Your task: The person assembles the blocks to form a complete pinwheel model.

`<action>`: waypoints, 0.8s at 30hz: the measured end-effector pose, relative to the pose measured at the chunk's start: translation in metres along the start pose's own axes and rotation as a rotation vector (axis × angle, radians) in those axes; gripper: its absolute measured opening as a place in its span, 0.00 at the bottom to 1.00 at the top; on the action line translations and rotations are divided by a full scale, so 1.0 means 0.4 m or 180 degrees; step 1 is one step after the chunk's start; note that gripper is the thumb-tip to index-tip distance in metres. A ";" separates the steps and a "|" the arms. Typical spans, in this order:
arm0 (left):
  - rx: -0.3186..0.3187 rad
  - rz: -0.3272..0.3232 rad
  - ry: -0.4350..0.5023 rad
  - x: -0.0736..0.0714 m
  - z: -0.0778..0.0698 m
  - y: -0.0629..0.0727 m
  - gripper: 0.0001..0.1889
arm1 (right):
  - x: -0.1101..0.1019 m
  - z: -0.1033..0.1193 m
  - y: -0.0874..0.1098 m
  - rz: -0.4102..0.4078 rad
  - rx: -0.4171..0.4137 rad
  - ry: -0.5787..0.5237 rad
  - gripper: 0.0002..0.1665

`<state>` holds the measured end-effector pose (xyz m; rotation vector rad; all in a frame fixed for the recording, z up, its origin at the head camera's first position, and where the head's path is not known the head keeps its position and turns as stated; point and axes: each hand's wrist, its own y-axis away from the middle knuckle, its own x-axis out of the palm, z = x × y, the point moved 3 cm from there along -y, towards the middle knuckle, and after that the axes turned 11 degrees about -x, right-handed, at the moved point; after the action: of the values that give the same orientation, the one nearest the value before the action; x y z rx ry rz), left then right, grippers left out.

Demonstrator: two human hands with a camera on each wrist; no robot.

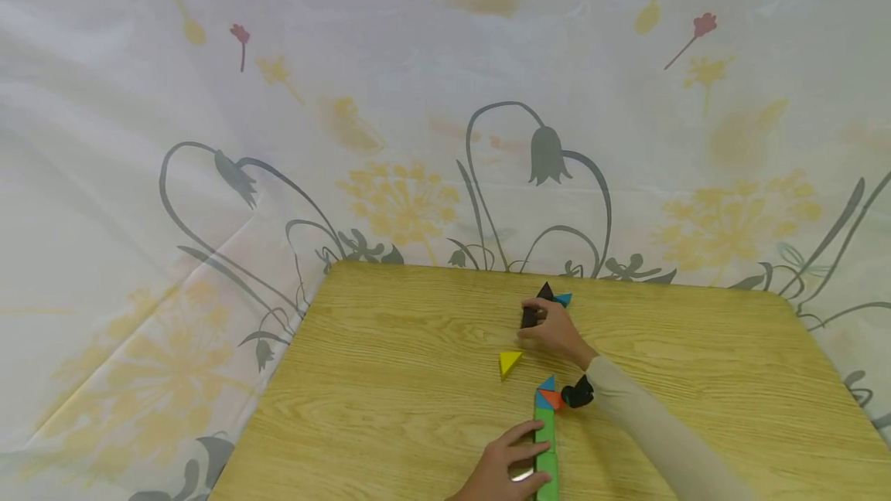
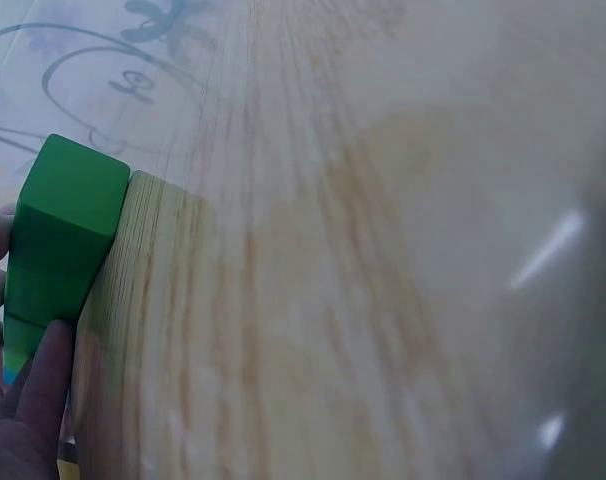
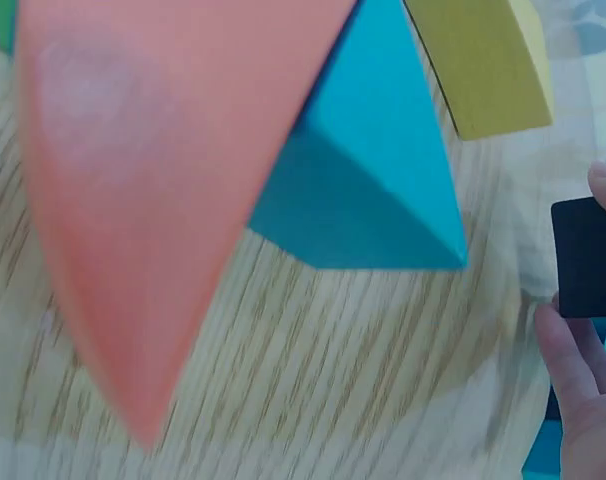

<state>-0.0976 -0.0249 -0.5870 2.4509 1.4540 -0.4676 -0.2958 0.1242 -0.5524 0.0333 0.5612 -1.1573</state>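
Note:
Two green blocks [image 1: 545, 441] lie end to end on the table, and my left hand [image 1: 506, 461] rests its fingers on them from the left. Close up in the left wrist view, one green block [image 2: 68, 190] has fingertips along its left side and a digit at its lower end. Farther away, my right hand [image 1: 553, 328] pinches a black block [image 3: 588, 258] between thumb and fingers. Just beyond that hand are a black triangular block [image 1: 546, 291] and a blue triangular block [image 1: 563, 299]. Fingers partly hide the black block in the head view.
Past the green blocks sit a red block [image 1: 550, 399] and blue triangular blocks [image 1: 547, 384]. A yellow triangular block [image 1: 510, 362] lies between the hands. A black device [image 1: 578, 392] is beside the right sleeve. The wooden table [image 1: 390, 331] ends at a flower-printed cloth [image 1: 418, 99].

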 end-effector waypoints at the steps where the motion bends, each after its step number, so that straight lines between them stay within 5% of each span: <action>1: -0.0015 0.0004 -0.0003 0.000 0.000 0.000 0.22 | -0.003 0.000 0.001 -0.0005 0.0032 -0.0006 0.35; 24: -0.0038 -0.0005 0.0002 0.002 0.000 0.001 0.22 | -0.031 0.043 0.049 0.0027 -0.0016 0.0063 0.34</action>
<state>-0.0969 -0.0243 -0.5872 2.4411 1.4550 -0.4572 -0.2754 0.1376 -0.5370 0.0428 0.5808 -1.1484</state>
